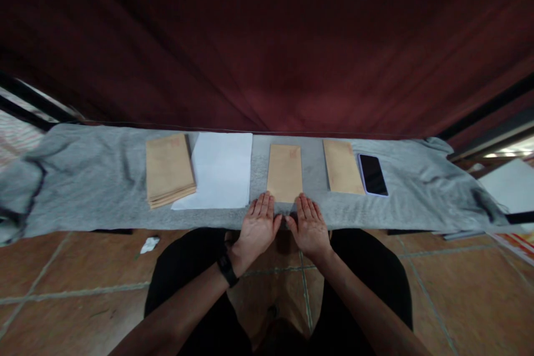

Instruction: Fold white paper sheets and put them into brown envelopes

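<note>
My left hand [257, 226] and my right hand [309, 225] lie flat, fingers stretched out, side by side on the near edge of a grey cloth [95, 178]. Their fingertips touch or nearly touch the bottom edge of a single brown envelope [285, 172] lying straight ahead. Neither hand holds anything. A black band sits on my left wrist. A stack of brown envelopes [169, 169] lies to the left, with a white sheet of paper [222, 169] beside it. Another brown envelope [342, 167] lies to the right.
A black phone [372, 174] lies face up right of the envelopes. A dark red curtain [267, 39] hangs behind the cloth-covered bench. A scrap of white paper [149, 244] lies on the tiled floor. White sheets [507, 183] rest at the far right.
</note>
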A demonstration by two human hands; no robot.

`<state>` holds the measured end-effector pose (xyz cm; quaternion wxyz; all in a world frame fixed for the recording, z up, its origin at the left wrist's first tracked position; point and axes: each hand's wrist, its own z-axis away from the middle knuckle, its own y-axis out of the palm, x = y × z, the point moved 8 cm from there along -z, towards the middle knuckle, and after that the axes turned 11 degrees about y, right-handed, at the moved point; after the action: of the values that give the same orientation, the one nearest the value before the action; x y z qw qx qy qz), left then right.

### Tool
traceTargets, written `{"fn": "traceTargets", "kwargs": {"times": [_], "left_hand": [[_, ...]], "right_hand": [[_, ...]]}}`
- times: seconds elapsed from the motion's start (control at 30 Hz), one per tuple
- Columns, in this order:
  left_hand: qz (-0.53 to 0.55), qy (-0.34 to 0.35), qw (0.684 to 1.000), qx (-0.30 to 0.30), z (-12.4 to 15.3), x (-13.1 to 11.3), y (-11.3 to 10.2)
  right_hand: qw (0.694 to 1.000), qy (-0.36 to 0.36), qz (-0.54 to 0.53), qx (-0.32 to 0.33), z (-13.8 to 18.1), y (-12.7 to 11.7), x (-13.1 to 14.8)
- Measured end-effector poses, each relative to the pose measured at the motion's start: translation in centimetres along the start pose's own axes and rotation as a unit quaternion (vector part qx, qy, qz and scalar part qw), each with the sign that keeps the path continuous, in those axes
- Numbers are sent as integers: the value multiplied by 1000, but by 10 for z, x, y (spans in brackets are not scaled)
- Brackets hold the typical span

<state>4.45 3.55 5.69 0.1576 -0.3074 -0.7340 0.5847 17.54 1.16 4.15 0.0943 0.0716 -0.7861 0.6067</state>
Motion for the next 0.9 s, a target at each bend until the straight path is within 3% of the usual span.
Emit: {"fn": "traceTargets", "kwargs": {"times": [0.33, 0.57, 0.67, 0.8, 0.9], "left_hand": [[21, -42, 999, -18, 0, 12, 2], [172, -86, 978, -77, -11, 34, 0], [287, -160, 937, -123, -14, 52, 11], [454, -264, 836, -161, -19, 71, 31], [525, -282, 781, -188, -26, 71, 30]], "right_hand": [[1000, 4, -2, 0, -4, -5, 0], [1000, 20, 5, -2, -9, -7, 4], [1000, 27, 4, -2, -14, -9, 7], [999, 39, 17, 11, -22, -10, 10], [998, 55, 27, 16, -29, -12, 11]]}}
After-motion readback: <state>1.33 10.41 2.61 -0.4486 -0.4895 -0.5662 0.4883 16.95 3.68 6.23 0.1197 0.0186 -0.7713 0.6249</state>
